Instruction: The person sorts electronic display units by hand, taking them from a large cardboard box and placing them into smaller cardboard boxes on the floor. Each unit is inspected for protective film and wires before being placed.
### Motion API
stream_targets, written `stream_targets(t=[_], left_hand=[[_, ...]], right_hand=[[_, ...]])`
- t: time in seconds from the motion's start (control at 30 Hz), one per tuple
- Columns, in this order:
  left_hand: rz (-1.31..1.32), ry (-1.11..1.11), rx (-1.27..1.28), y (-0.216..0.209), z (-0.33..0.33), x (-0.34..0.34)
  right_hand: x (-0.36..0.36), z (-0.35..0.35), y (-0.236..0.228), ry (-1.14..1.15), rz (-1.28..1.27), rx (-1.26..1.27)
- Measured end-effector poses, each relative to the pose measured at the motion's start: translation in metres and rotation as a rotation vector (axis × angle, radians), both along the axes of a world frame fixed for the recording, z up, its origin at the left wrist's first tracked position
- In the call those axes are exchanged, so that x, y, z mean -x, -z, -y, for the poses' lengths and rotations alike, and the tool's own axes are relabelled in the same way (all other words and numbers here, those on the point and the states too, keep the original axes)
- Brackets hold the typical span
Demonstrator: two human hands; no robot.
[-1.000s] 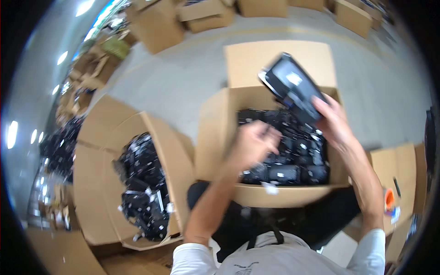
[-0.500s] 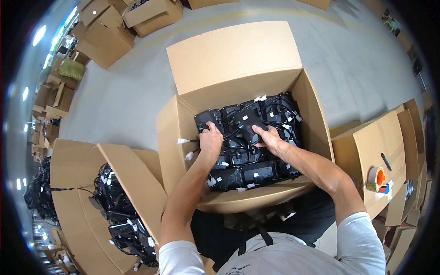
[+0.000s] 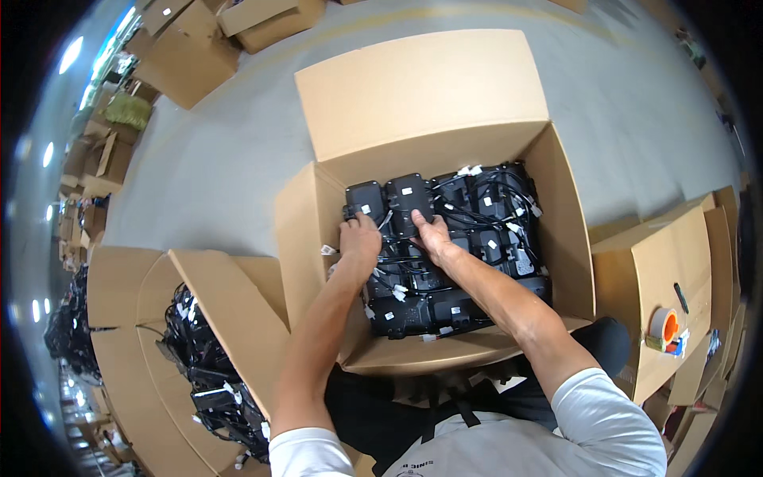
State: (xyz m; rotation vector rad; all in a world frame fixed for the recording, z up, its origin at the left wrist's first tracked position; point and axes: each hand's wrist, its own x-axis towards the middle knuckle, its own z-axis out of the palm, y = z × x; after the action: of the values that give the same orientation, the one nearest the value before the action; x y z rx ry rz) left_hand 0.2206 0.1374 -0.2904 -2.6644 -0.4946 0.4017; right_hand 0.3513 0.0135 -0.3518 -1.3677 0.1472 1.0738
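Both hands, left hand (image 3: 359, 238) and right hand (image 3: 433, 237), press flat with fingers spread on black adapters (image 3: 409, 199) in the box (image 3: 509, 87); seat units level, cables tucked.

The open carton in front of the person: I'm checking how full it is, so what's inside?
The carton holds black adapter-like units with bundled cables, packed close to its walls. Both hands, left and right, press on them. Anything beneath this top layer is covered.
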Motion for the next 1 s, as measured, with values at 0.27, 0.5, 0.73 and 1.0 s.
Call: stream_targets(t=[0.27, 0.5, 0.73, 1.0], left_hand=[[0.585, 0.211, 0.360, -0.200, 0.112, 0.101], [0.823, -0.420, 0.175, -0.244, 0.066, 0.330], [0.734, -1.217, 0.143, -0.162, -0.022, 0.597], [0.523, -1.088, 0.200, -0.190, -0.010, 0.562]], right_hand=[[-0.058, 0.030, 0.035, -0.425, 0.375, 0.399], [-0.077, 0.051, 0.002, -0.760, 0.806, 0.504], [-0.087, 0.117, -0.091, -0.884, 0.823, 0.435], [-0.018, 0.108, -0.157, -1.094, 0.879, 0.302]])
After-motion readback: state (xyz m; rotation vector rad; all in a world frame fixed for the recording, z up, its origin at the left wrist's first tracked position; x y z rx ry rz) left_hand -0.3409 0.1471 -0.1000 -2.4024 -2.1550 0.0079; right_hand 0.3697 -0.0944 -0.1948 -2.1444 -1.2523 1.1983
